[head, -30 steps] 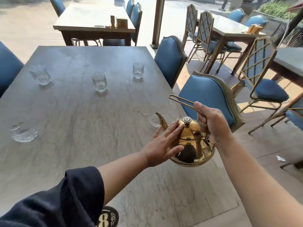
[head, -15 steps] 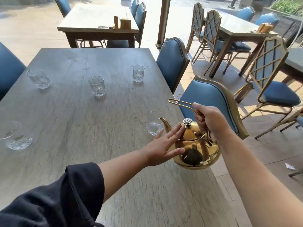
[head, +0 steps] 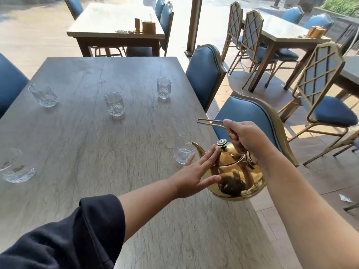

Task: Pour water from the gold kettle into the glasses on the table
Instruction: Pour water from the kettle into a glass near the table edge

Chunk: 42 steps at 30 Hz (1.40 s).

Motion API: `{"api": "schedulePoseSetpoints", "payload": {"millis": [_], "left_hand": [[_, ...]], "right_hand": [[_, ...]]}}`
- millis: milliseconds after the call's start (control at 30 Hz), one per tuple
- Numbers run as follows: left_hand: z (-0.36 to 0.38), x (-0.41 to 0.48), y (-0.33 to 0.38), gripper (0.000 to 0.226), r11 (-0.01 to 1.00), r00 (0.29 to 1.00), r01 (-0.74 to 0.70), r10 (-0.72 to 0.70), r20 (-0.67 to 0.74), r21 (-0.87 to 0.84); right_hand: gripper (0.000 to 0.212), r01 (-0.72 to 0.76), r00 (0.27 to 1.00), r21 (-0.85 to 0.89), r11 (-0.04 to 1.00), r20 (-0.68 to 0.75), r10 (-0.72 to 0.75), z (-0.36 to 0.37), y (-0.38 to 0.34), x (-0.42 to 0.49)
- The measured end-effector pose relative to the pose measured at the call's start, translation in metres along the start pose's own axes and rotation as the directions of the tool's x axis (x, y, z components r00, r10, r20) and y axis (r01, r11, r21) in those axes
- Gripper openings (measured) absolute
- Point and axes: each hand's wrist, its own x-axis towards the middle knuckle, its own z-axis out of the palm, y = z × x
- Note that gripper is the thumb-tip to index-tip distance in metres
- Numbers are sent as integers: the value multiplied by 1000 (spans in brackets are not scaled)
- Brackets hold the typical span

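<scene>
The gold kettle (head: pixel 236 177) hangs tilted over the table's right edge, its spout tip at the rim of a clear glass (head: pixel 182 150). My right hand (head: pixel 246 140) grips the kettle's wire handle. My left hand (head: pixel 196 175) lies flat with fingers spread, fingertips pressing on the kettle's lid. Farther off on the grey table (head: pixel 93 148) stand three more glasses: one at the right (head: pixel 164 88), one in the middle (head: pixel 114 105) and one at the left (head: pixel 43 95). A fifth glass (head: pixel 15 167) sits at the near left.
Blue padded chairs (head: pixel 246 117) stand along the table's right side, one right behind the kettle; another chair (head: pixel 9 82) is at the left. More tables (head: pixel 116 22) and chairs fill the tiled floor beyond. A post (head: pixel 194 24) rises past the table's far right corner.
The kettle has tipped further toward the near right glass, so its spout now reaches the glass rim. Both hands have kept their hold. The view has shifted slightly.
</scene>
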Motion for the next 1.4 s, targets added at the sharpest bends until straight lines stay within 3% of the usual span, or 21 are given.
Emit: {"api": "schedulePoseSetpoints", "payload": {"millis": [1400], "left_hand": [[6, 0, -2, 65, 998, 1000, -5, 3, -26, -59]], "right_hand": [[54, -44, 999, -108, 993, -20, 42, 7, -12, 2]]}}
